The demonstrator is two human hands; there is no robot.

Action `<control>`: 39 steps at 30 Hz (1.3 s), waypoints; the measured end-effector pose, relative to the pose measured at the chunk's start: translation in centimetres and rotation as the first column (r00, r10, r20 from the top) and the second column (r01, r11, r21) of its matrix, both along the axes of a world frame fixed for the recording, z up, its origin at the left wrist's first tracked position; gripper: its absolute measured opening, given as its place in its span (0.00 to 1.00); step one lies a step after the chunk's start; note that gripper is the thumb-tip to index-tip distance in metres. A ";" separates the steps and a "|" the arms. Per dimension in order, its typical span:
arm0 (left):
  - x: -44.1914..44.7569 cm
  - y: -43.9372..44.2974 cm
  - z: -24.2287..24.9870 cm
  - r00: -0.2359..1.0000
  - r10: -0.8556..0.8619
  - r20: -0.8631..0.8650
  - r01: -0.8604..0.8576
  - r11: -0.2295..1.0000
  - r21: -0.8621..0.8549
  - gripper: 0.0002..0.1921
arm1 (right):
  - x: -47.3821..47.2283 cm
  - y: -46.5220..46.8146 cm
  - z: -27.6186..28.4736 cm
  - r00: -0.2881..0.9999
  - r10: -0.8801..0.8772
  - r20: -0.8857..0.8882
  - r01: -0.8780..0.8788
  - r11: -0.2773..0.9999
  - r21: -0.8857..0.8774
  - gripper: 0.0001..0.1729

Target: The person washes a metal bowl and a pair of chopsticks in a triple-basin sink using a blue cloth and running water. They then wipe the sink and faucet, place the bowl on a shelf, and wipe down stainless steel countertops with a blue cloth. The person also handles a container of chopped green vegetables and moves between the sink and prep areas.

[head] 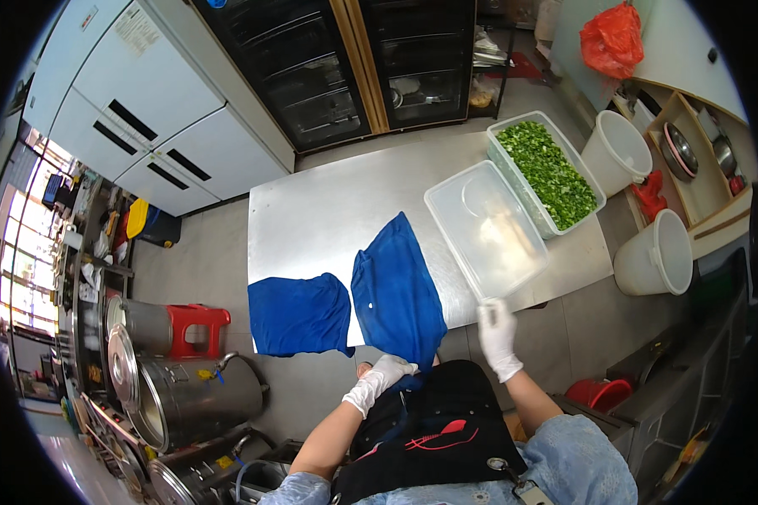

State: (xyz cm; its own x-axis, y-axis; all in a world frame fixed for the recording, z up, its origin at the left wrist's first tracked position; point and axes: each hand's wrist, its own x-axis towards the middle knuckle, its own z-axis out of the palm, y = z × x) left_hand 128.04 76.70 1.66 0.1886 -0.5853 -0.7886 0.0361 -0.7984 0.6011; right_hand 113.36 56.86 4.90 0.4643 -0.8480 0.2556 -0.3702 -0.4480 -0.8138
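My left hand [388, 374], in a white glove, grips the near end of a blue cloth [398, 290] that lies spread over the front edge of the steel table [328, 208]. Another blue cloth [297, 314] lies flat to its left, at the table's corner. My right hand [498, 322], gloved too, touches the near corner of a translucent plastic lid [487, 233]; its fingertips are small in view, and whether they pinch the lid I cannot tell. Beside the lid stands a clear plastic tub [494, 148] filled with chopped green onions [546, 173].
Right of the table stand two white plastic buckets [616, 151] [647, 255] near a wooden shelf unit [701, 189]. At left are a red stool [211, 331] and a large steel pot [202, 394]. A white refrigerator [145, 82] and a glass-door cabinet [290, 69] stand beyond the table.
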 end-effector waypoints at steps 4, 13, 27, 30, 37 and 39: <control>1.8 0.4 3.9 0.941 -0.137 0.309 0.085 0.981 0.174 0.28 | 3.3 2.4 -0.1 0.832 0.420 -0.361 -0.516 0.825 -0.230 0.14; 4.2 5.7 9.0 0.885 0.389 0.255 -0.392 0.919 -0.041 0.17 | 2.8 1.2 1.6 0.660 0.277 -0.698 -0.513 0.846 -0.148 0.09; 8.3 22.0 11.4 0.578 0.814 0.061 -0.769 0.568 -0.293 0.12 | 19.0 15.5 2.7 0.420 0.906 0.049 -0.906 0.415 0.083 0.15; 10.8 25.7 11.1 0.539 0.840 -0.064 -0.793 0.481 -0.374 0.12 | 21.1 23.0 2.1 0.169 0.940 0.298 -0.897 0.022 0.441 0.28; 18.6 34.4 10.8 0.545 0.810 -0.219 -0.790 0.408 -0.458 0.13 | 29.5 37.2 1.8 0.093 0.996 0.007 -0.858 0.076 0.508 0.14; 20.7 37.4 11.2 0.479 0.827 -0.296 -0.857 0.366 -0.363 0.13 | 32.1 39.5 2.4 0.132 0.990 0.056 -0.890 0.093 0.447 0.13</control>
State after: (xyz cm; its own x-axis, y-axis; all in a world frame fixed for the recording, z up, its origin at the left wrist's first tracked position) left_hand 148.75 114.07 12.88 0.7431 -0.3956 -0.5398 0.5859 -0.0051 0.8103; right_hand 145.48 96.33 7.27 0.9274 0.3525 -0.1250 -0.0061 -0.3198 -0.9474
